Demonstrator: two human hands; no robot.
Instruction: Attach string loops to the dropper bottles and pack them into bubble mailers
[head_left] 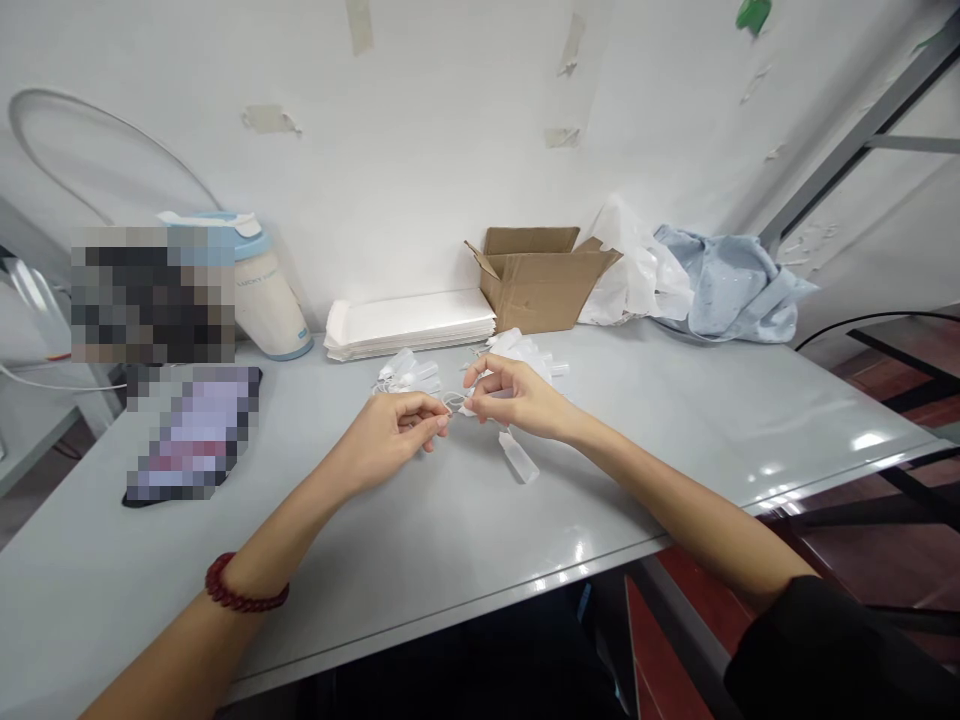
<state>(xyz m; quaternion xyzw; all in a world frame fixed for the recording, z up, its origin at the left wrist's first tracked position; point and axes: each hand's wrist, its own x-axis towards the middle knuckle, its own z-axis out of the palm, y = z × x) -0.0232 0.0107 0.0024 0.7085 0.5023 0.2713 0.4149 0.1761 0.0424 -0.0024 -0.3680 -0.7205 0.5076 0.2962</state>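
Observation:
A thin white string (454,398) makes a small loop between my two hands, low over the table. My left hand (391,436) is closed, its thumb and fingertips pinching one end of the string. On the other side, my right hand (525,397) pinches the string between thumb and forefinger, the other fingers curled. Just below the right hand, a small translucent plastic bottle (519,458) with a pointed white top lies tilted on the table. Similar bottles (409,372) with strings are heaped behind my left hand. Another pile of bottles (517,345) is partly hidden behind my right hand.
On the grey table (360,590), a phone (196,430) lies at left, near a cream tumbler (271,305) with a blue lid. Along the wall are stacked white sheets or envelopes (412,318), an open cardboard box (544,290), a white plastic bag (637,270) and a light blue cloth (735,285).

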